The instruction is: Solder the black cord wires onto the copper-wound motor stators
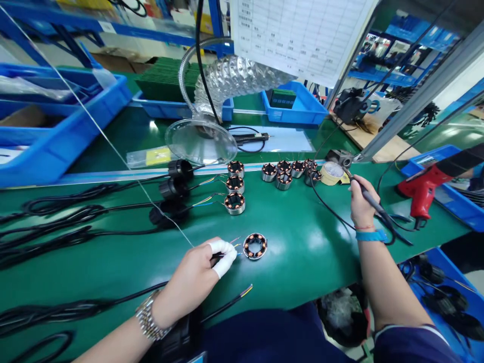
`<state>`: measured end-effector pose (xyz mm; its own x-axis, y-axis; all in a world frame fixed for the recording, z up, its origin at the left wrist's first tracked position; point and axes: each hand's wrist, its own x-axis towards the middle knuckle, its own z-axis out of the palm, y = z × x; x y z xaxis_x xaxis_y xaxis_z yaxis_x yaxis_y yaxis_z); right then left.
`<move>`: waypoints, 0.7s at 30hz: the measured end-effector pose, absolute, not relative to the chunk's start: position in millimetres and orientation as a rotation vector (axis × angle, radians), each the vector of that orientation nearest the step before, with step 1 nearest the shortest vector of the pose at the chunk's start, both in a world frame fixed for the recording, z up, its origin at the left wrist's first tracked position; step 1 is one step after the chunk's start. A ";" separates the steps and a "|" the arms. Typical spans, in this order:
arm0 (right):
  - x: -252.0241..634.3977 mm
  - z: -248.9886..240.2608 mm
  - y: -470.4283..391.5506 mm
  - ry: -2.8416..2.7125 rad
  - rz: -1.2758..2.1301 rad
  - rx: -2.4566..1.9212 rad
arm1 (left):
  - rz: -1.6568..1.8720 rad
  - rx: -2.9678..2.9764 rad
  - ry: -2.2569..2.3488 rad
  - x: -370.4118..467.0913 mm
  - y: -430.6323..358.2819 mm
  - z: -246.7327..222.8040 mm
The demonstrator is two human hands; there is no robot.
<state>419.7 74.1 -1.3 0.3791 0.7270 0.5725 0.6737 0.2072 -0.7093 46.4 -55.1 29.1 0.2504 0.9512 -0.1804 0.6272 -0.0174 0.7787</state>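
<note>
My left hand (206, 262), with white covers on thumb and finger, is pinched on a black cable; its thin coloured wire ends (237, 245) stick out past the fingertips. A thin solder wire (140, 184) runs down from the upper left to this hand. Just right of the fingertips, a round motor stator (255, 246) with copper coils lies on the green mat. My right hand (363, 199) is closed around a soldering iron (368, 197), its front end by a metal holder (339, 158) and a small round tin (333, 172).
Three stators (235, 202) stand in a column, wired to black caps (169, 213) with cables. Several more stators (284, 180) stand right of them. Behind are a clear funnel hood (202, 143), an electric screwdriver (251, 137) and blue bins (297, 115). A red heat gun (425, 189) is at right.
</note>
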 end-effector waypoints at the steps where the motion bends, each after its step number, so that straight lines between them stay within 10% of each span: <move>1: 422.5 -5.2 77.5 -1.391 -0.031 -1.534 | 0.509 1.730 1.466 46.6 -55.2 30.0; 14: 396.9 3.7 62.4 -1.484 -0.092 -1.465 | 0.594 1.764 1.463 50.1 -55.0 30.0; 21: 291.6 8.3 -19.1 -2.110 0.416 -0.960 | 1.051 1.638 1.629 30.7 -56.5 34.3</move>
<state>291.6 -19.1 8.3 -0.4228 0.7480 0.5117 0.4981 0.6635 -0.5584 30.7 -56.5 34.3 -0.0636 0.9903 0.1234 0.5203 -0.0726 0.8509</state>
